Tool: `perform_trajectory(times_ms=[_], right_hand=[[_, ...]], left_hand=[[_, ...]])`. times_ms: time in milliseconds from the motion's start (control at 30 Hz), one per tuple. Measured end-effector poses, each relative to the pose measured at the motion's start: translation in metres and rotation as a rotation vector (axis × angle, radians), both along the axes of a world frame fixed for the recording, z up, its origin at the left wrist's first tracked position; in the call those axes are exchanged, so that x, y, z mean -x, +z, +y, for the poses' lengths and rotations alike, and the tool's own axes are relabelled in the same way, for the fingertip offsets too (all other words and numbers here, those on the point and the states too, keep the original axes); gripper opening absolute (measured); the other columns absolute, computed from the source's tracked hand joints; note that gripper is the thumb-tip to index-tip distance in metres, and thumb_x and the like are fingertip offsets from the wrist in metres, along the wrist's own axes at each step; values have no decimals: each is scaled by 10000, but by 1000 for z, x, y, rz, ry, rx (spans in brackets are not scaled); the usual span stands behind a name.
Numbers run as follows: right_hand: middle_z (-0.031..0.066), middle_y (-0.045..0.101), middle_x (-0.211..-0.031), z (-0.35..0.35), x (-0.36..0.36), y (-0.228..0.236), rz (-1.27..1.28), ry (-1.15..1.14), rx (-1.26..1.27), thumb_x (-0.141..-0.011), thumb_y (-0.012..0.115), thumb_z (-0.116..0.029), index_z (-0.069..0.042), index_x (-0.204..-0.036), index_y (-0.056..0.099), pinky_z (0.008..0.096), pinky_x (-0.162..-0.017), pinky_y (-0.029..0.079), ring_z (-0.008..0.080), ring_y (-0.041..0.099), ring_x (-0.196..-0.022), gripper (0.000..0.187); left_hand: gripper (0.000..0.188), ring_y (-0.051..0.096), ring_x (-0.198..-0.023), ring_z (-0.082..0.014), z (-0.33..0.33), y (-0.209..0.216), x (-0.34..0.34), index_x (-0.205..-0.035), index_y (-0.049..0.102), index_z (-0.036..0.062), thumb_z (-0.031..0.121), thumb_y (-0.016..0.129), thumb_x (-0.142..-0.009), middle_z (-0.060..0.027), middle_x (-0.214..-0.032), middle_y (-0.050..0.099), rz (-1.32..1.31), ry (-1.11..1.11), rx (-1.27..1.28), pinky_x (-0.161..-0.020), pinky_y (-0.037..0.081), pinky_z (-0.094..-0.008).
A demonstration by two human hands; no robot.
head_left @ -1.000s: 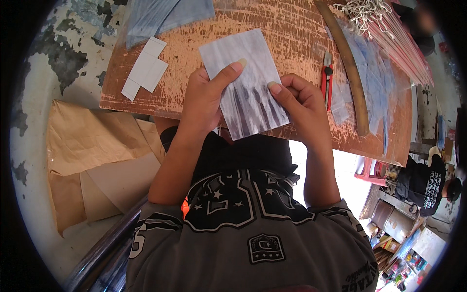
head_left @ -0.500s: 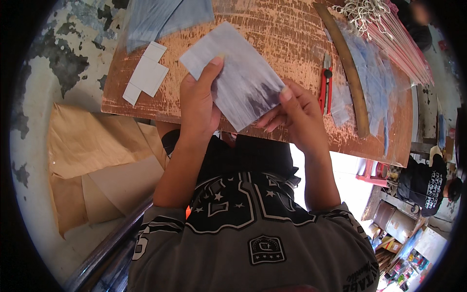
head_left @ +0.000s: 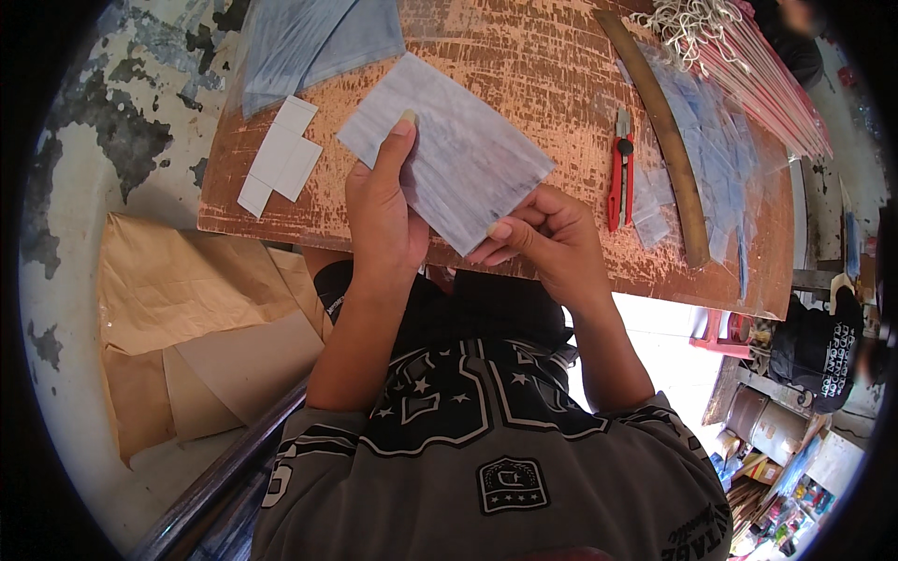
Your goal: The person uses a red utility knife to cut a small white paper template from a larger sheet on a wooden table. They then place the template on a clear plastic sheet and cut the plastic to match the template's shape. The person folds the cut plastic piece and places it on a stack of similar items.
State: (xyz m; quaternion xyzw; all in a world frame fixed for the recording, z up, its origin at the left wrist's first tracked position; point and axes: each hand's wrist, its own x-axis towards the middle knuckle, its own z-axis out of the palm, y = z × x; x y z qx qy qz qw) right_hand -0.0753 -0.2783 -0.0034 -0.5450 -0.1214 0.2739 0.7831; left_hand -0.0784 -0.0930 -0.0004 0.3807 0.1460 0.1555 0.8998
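Observation:
A rectangular, streaky grey-blue sheet [head_left: 458,140] is tilted above the near edge of the table; whether it is one layer or a thin stack I cannot tell. My left hand [head_left: 388,201] grips its left side, thumb flat on top and the other fingers hidden underneath. At the lower right edge, near the corner closest to me, my right hand [head_left: 552,238] pinches it between thumb and curled fingers. To the right of that hand lies a red utility knife [head_left: 621,178], its blade end pointing away from me. A white cut-out card piece [head_left: 281,157] rests on the left.
The worn brown table [head_left: 524,65] also bears bluish plastic sheets [head_left: 323,47] at the far left. A curved wooden strip [head_left: 666,140] lies beside more clear plastic [head_left: 716,150] and a bundle of pink sticks with white strings [head_left: 748,75]. Brown paper [head_left: 187,285] leans by the left wall.
My right hand has slid along the sheet's edge toward me, to the near corner. The sheet has tilted, and the dark patch at its right has mostly faded.

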Motion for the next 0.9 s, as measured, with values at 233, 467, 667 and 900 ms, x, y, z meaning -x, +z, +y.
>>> perform_trajectory(times_ms=[233, 467, 667, 900], right_hand=[[145, 732, -928, -1, 1, -2, -2, -10, -14, -975, 678, -60, 59, -1088, 636, 276, -724, 630, 231, 766, -859, 170], [150, 732, -951, -3, 1, 0, -9, 10, -9, -976, 680, -62, 64, -1115, 633, 277, -729, 629, 233, 764, -870, 194], [137, 732, -882, -1, 3, 7, -8, 12, 86, -1025, 645, -221, 34, -1040, 643, 258, -642, 590, 182, 740, -756, 255], [130, 724, -794, 4, 7, 8, 2, -44, 123, -1050, 603, -241, -6, -945, 616, 244, -536, 556, 155, 704, -622, 258]], left_hand=[[285, 672, -1038, -156, -5, 3, 1, -1220, 600, -23, 160, 650, -1006, -83, -1154, 679, -2, 2, 4, -917, 555, -327], [286, 669, -1043, -160, -5, 1, -1, -1224, 598, -26, 147, 653, -1004, -86, -1143, 676, -17, 43, -36, -918, 552, -328], [290, 659, -1057, -159, -5, 1, -1, -1230, 610, -47, 120, 661, -998, -97, -1164, 675, -36, 119, -72, -930, 540, -318], [266, 651, -1059, -143, -8, -3, 0, -1221, 627, -48, 103, 655, -1003, -91, -1174, 682, -97, 183, -103, -933, 522, -299]])
